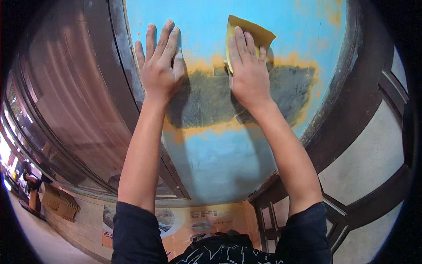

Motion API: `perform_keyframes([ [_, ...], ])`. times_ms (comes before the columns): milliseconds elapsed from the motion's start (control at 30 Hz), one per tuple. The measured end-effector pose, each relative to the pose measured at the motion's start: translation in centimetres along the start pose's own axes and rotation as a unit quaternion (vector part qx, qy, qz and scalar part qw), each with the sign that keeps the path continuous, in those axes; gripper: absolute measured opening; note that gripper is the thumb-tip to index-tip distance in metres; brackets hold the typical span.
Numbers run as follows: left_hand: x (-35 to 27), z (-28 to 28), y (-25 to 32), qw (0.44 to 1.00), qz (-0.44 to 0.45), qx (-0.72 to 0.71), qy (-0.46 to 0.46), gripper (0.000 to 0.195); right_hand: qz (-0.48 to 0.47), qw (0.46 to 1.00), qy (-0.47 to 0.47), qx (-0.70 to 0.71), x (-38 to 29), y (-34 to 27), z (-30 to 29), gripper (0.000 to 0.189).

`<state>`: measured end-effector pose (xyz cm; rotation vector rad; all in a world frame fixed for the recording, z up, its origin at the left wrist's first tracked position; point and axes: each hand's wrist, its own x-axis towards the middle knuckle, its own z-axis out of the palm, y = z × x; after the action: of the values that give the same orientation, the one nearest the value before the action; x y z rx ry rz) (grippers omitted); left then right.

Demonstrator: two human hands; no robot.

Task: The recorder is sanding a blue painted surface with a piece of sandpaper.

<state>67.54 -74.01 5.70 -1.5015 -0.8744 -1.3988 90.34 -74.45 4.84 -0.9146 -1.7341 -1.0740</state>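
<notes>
A blue-painted wall panel fills the middle of the head view, with a dark grey patch edged in orange-yellow across it. My left hand lies with fingers spread near the panel's left edge, above and beside the patch, and holds nothing. My right hand presses a folded yellow-brown sheet of sandpaper to the panel at the patch's upper edge. Its fingers lie over the sheet, and part of the sheet sticks up beyond them. The thumb is largely hidden.
A dark frame with a reflective glass pane stands on the left. At right is a dark lattice with pale panels. An orange printed banner hangs low behind my body. Brown stacked items are at lower left.
</notes>
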Motion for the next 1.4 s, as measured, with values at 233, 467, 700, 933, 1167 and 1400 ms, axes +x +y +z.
perform_keyframes([
  [233,0.0,3.4,-1.7,0.998,-0.037,0.050,-0.014,0.058,-0.066,0.997,-0.035,0.037,1.4,-2.8,3.8,0.068],
  [467,-0.2,7.2,-6.5,0.998,-0.030,0.057,0.015,0.053,-0.080,0.996,0.031,0.011,8.3,-1.6,9.2,0.063],
  [700,-1.1,9.9,-10.1,0.998,-0.030,0.042,0.031,0.052,-0.062,0.998,0.002,-0.009,4.7,-1.1,12.8,0.062],
  [933,-1.9,11.3,-15.5,0.998,-0.035,0.042,0.021,0.051,-0.110,0.993,0.010,0.046,8.0,-7.0,18.4,0.059],
  [1167,-2.2,12.3,-22.3,0.999,-0.043,0.027,0.020,0.051,-0.040,0.998,0.052,0.007,13.9,-8.1,22.3,0.058],
  [1400,-2.3,12.7,-27.3,0.999,-0.044,0.021,0.012,0.059,-0.039,0.999,-0.029,-0.007,11.2,-11.1,25.4,0.058],
])
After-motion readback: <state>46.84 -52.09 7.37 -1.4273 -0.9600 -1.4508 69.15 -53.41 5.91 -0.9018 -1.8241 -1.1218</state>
